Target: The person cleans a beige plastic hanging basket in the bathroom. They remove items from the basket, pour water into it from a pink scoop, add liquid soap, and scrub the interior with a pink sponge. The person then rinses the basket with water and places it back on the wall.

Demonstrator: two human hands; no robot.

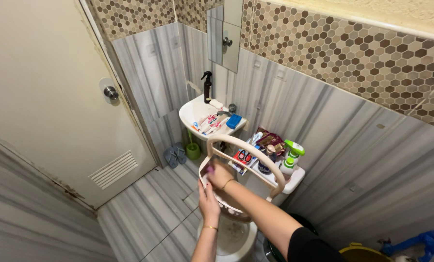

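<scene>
Head view of a narrow tiled bathroom. The left hand (208, 200) and right hand (220, 175) both meet at the near-left end of a beige toilet seat ring (255, 150), raised above the open toilet bowl (234, 237). The ring's long axis runs away from the hands, up and to the right, towards the cistern (294, 180); its far curve lies beyond both hands, its near end against them. The left hand closes on the near edge from below, fingers curled up around it. The right hand lies just beyond, pressed on the ring's inner face; whether it grips or only bears on it cannot be told. The two hands are nearly touching, the right slightly farther along the ring. Bottles and packets (268, 150) crowd the cistern top behind the ring. Farther off, past the ring's left side, stands a small washbasin (190, 114) with a dark spray bottle (207, 87).
</scene>
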